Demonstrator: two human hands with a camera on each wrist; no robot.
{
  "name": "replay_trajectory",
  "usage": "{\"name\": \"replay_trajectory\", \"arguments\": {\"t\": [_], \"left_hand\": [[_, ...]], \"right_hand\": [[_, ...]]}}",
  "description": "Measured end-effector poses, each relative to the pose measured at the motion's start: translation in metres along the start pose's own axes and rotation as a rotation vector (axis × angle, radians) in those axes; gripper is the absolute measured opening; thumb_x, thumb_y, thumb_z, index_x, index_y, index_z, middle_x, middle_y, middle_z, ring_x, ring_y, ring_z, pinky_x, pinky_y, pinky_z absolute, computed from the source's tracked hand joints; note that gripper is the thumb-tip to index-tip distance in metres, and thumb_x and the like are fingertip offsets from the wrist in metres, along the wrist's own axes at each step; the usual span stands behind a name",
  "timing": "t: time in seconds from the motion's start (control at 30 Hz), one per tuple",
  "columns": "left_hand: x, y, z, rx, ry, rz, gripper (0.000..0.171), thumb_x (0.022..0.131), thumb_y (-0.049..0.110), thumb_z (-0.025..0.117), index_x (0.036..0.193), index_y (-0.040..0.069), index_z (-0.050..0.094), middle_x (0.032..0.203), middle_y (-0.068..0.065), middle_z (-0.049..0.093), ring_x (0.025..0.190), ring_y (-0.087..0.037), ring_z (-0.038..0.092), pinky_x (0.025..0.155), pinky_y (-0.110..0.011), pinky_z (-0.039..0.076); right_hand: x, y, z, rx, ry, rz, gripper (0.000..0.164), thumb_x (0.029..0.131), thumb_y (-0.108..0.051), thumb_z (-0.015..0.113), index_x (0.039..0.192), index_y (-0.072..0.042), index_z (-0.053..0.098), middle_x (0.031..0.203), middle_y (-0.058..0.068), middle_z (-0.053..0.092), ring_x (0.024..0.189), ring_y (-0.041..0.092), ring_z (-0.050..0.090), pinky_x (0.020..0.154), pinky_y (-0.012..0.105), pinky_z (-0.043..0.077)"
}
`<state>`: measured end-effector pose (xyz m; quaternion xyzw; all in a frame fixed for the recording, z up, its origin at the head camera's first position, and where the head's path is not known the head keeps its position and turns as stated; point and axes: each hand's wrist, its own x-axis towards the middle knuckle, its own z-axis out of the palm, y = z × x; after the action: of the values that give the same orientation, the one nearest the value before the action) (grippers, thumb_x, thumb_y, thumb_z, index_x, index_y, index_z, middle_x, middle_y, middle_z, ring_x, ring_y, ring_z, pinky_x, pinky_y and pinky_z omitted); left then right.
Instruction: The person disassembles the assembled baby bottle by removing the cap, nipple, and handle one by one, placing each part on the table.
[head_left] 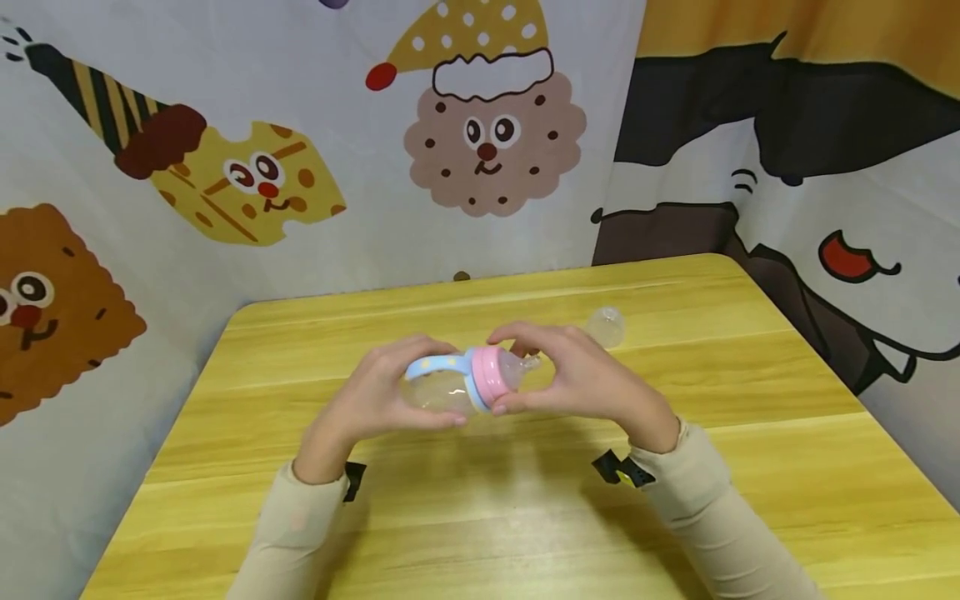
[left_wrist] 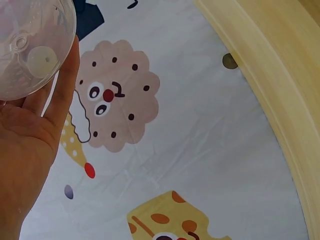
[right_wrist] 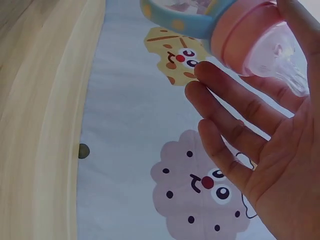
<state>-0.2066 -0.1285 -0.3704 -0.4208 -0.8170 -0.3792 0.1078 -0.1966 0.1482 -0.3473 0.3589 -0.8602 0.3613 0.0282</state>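
Sleeves [head_left: 693, 483]: nearest, behind the fingers [right_wrist: 240, 97], likely so these work unhampered.
Left hand [head_left: 382, 387]: fingers curled round the baby bottle [head_left: 445, 393] — seemingly steadying it — by the blue handle [head_left: 437, 364].
Right hand [head_left: 577, 371]: thumb and finger pinch the pink collar [head_left: 489, 375], the teat [head_left: 514, 367] pointing towards the palm.
Baby bottle: sideways above the tabletop [head_left: 480, 517], between both hands' fingers.
Clear cap [head_left: 606, 326]: on the tabletop beyond the right fingers, perhaps there to leave room.

The bottle [head_left: 438, 393] is held over the table [head_left: 487, 525], flanked left by the left hand [head_left: 382, 392], right by the right hand [head_left: 577, 375]. Behind it, rightward, a cover [head_left: 607, 327] is placed tableside; farther behind, cloth [head_left: 375, 250] is hung.
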Motion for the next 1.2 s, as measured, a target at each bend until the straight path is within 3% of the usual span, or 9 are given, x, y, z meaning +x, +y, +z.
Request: {"name": "replay_trajectory", "arguments": {"t": [0.27,0.57,0.7,0.93,1.2], "left_hand": [[0.001,0.001,0.004,-0.024,-0.01,-0.05,0.066,0.066,0.049,0.087,0.121,0.02,0.063,0.11,0.011,0.065,0.089,-0.008,0.062,0.072,-0.027,0.053],[0.001,-0.001,0.002,-0.103,-0.033,-0.062,0.078,0.067,0.04,0.089,0.135,0.02,0.054,0.122,0.007,0.061,0.099,-0.013,0.059,0.08,-0.03,0.051],[0.0,-0.002,0.001,-0.119,-0.046,-0.066,0.084,0.065,0.041,0.09,0.137,0.023,0.051,0.123,0.009,0.06,0.102,-0.017,0.059,0.079,-0.029,0.049],[0.0,-0.001,0.002,-0.124,-0.01,-0.046,0.077,0.066,0.035,0.09,0.133,0.022,0.054,0.117,0.006,0.063,0.097,-0.019,0.06,0.076,-0.028,0.048],[0.005,0.021,-0.006,-0.178,0.031,-0.003,0.073,0.062,0.012,0.092,0.126,0.007,0.059,0.11,-0.01,0.066,0.092,-0.025,0.061,0.076,-0.028,0.051]], "right_hand": [[-0.001,0.002,0.0,-0.062,0.058,-0.079,0.05,0.078,-0.057,0.074,0.119,-0.031,0.062,0.103,-0.019,0.065,0.092,0.002,0.059,0.076,0.028,0.051],[-0.003,0.005,-0.009,-0.075,0.116,-0.076,0.056,0.077,-0.053,0.077,0.124,-0.026,0.061,0.109,-0.014,0.067,0.097,0.003,0.062,0.083,0.031,0.053],[-0.005,0.006,-0.012,-0.042,0.114,-0.063,0.056,0.078,-0.05,0.077,0.125,-0.026,0.061,0.113,-0.014,0.067,0.099,0.003,0.063,0.084,0.032,0.053],[-0.006,0.009,-0.016,0.036,0.068,-0.065,0.056,0.08,-0.043,0.079,0.129,-0.024,0.06,0.112,-0.013,0.067,0.091,0.003,0.062,0.073,0.026,0.055],[-0.006,0.011,-0.017,0.156,0.038,-0.087,0.059,0.079,-0.035,0.082,0.132,-0.024,0.059,0.118,-0.01,0.066,0.097,0.007,0.064,0.075,0.028,0.056]]}}
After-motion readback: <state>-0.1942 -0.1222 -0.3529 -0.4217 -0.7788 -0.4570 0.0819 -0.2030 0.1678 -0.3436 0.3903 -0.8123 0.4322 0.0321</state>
